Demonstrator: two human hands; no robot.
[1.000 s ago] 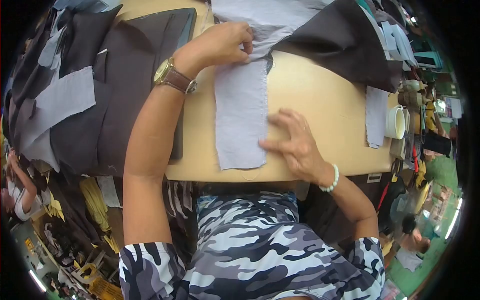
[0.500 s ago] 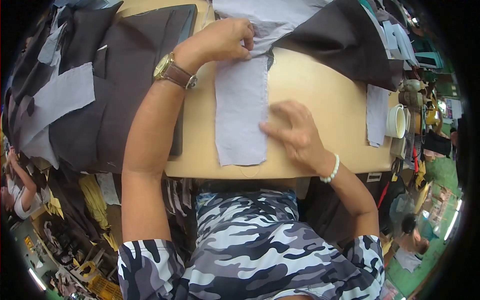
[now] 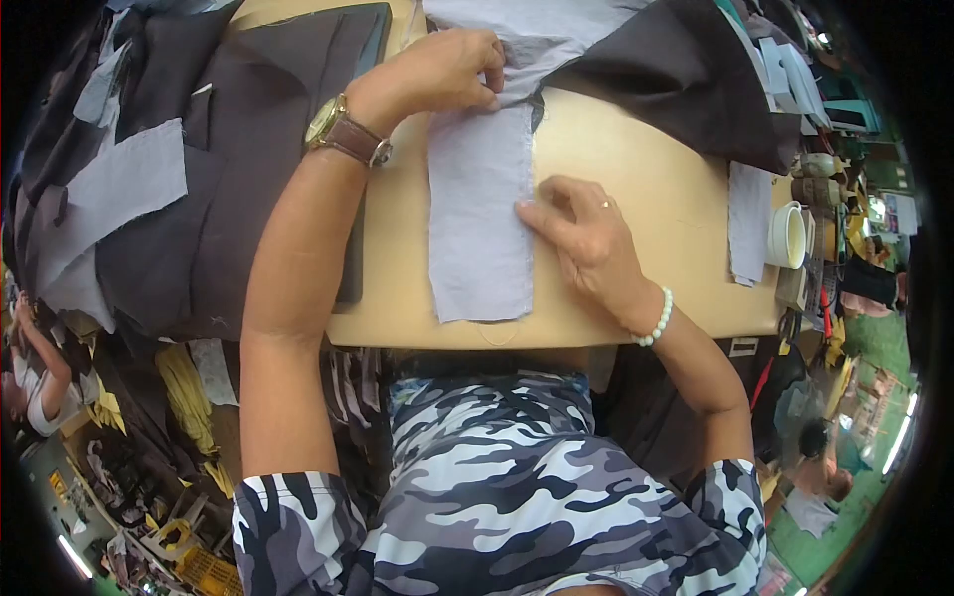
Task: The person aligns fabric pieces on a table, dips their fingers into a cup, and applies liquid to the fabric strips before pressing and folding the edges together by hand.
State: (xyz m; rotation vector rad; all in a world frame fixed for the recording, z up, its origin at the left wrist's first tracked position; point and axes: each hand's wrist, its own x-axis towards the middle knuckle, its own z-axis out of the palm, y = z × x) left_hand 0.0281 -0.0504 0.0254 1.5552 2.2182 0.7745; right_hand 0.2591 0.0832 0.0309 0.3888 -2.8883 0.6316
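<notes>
The cloth strip (image 3: 481, 228) on the table (image 3: 636, 149) is best held flat under light pressure. Left hand (image 3: 447, 72), toward the table's far side, meets the cloth strip; pinch cannot be told. Right hand (image 3: 589, 240), nearer the table's front edge: thumb and fingers apart. Cloth strip: pale grey, faintly creased, right side frayed.

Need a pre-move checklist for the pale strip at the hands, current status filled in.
1. Left-hand grip at the upper part of the pale strip: ok.
2. Right-hand grip pinching the strip: cannot tell; the thumb is at its right edge.
3. Strip's lower part flat on the table: ok.
4. Loose thread clear of the strip: not ok; it loops out at the strip's lower end.
5. Dark cloth off the strip's lower part: ok; it lies farther up, to the right.
6. White cup away from the strip: ok.
</notes>
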